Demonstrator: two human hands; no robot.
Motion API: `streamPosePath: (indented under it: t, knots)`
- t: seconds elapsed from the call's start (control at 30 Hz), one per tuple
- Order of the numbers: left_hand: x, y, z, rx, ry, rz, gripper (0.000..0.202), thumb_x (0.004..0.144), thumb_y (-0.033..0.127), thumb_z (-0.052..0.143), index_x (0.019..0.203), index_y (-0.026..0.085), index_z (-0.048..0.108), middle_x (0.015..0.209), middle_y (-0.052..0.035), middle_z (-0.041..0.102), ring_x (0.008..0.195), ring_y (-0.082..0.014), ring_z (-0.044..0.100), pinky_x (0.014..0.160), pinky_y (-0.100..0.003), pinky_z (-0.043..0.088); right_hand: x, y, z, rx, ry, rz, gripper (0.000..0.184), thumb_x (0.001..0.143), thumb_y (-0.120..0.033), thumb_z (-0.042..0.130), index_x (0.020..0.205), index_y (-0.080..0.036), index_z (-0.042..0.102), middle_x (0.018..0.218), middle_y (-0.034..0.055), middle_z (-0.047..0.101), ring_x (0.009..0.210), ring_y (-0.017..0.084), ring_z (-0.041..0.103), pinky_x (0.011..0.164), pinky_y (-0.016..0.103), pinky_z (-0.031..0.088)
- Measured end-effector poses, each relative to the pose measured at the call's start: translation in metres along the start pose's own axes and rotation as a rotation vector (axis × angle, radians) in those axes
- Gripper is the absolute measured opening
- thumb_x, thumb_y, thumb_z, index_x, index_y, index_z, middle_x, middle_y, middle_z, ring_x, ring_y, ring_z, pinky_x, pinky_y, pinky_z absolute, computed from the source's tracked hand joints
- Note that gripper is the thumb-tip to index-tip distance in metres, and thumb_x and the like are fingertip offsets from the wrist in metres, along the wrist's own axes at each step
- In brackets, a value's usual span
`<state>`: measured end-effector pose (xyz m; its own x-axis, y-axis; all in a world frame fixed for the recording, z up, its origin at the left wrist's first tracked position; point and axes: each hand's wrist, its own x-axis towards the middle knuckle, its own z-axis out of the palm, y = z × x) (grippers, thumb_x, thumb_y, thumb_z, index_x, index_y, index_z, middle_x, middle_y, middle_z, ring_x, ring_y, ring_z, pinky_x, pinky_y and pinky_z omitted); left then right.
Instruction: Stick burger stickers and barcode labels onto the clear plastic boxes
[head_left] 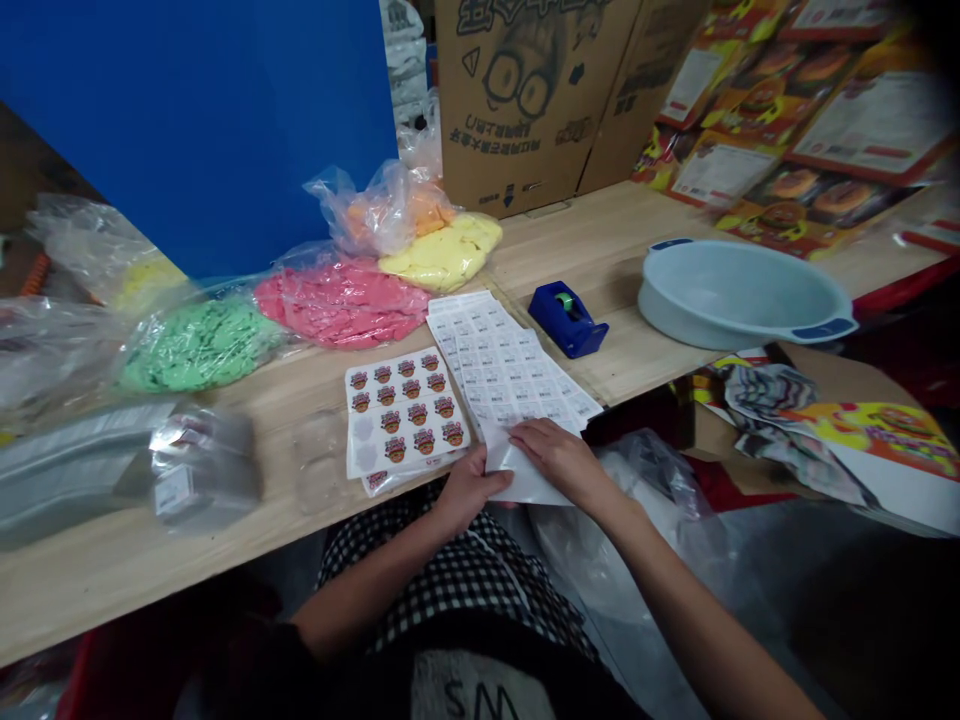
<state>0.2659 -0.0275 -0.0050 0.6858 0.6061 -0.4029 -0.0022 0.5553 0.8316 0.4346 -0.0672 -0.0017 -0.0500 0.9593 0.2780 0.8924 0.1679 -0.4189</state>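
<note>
At the table's front edge, my left hand (466, 488) grips the near corner of a white label sheet (517, 484), thumb on top. My right hand (559, 460) has its fingers closed on the same sheet, whose near part looks folded or lifted; the fingertips partly hide it. Beyond lie more white sheets of small printed barcode labels (511, 368), overlapping each other. Left of them is a sheet of round burger-character stickers (405, 412), with another sheet peeking out beneath. A blue tape dispenser (568, 320) stands just past the labels, touched by neither hand.
Clear bags of green pieces (202, 343), pink pieces (341, 300) and yellow pieces (442, 255) line the back. Clear plastic trays (202, 465) sit left. A light blue basin (742, 295), a cardboard box (525, 110) and printed burger packs (780, 200) stand right and behind.
</note>
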Motion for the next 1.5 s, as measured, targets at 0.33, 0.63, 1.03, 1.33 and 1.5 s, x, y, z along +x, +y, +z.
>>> streamPosePath:
  t: [0.33, 0.63, 1.03, 1.33, 1.5]
  knots:
    - [-0.005, -0.005, 0.002, -0.027, -0.003, 0.028, 0.052, 0.061, 0.038, 0.072, 0.104, 0.017, 0.052, 0.089, -0.0028, 0.062, 0.066, -0.0141, 0.059, 0.054, -0.026, 0.051, 0.009, 0.015, 0.008, 0.37, 0.264, 0.443, 0.028, 0.086, -0.04, 0.042, 0.082, -0.019, 0.06, 0.074, 0.0039, 0.063, 0.066, 0.018, 0.058, 0.062, 0.032, 0.048]
    - [-0.053, 0.032, -0.025, 0.544, 0.043, 0.015, 0.041, 0.081, 0.035, 0.052, 0.118, 0.018, 0.048, 0.078, -0.0031, 0.061, 0.054, -0.0114, 0.059, 0.051, -0.024, 0.048, 0.029, -0.034, -0.008, 0.162, 0.579, 0.051, 0.012, 0.084, -0.024, 0.051, 0.084, -0.019, 0.062, 0.089, 0.0071, 0.066, 0.088, 0.02, 0.059, 0.079, 0.037, 0.043]
    - [-0.112, 0.036, -0.093, 0.389, 0.215, 0.193, 0.023, 0.084, 0.034, 0.05, 0.097, 0.015, 0.055, 0.082, -0.0026, 0.064, 0.059, -0.0089, 0.062, 0.054, -0.019, 0.048, 0.062, -0.142, 0.04, 0.524, 0.185, -0.038, 0.021, 0.086, -0.035, 0.051, 0.097, -0.024, 0.065, 0.099, 0.005, 0.064, 0.095, 0.02, 0.055, 0.084, 0.038, 0.041]
    - [-0.15, 0.049, -0.15, 0.925, 0.427, 0.302, 0.02, 0.082, 0.027, 0.055, 0.098, 0.018, 0.062, 0.081, -0.002, 0.065, 0.069, -0.0142, 0.061, 0.066, -0.027, 0.05, 0.09, -0.173, 0.075, 0.939, -0.146, 0.367, 0.024, 0.072, -0.043, 0.063, 0.067, -0.02, 0.057, 0.068, -0.0014, 0.053, 0.064, 0.013, 0.047, 0.061, 0.028, 0.038]
    - [-0.157, 0.042, -0.197, 1.048, 0.646, 0.458, 0.076, 0.065, 0.026, 0.076, 0.13, 0.021, 0.039, 0.128, -0.0112, 0.05, 0.119, -0.0264, 0.045, 0.099, -0.045, 0.038, 0.1, -0.194, 0.106, 0.83, -0.058, 0.324, 0.025, 0.071, -0.045, 0.062, 0.067, -0.021, 0.061, 0.078, 0.0025, 0.058, 0.075, 0.017, 0.052, 0.071, 0.032, 0.04]
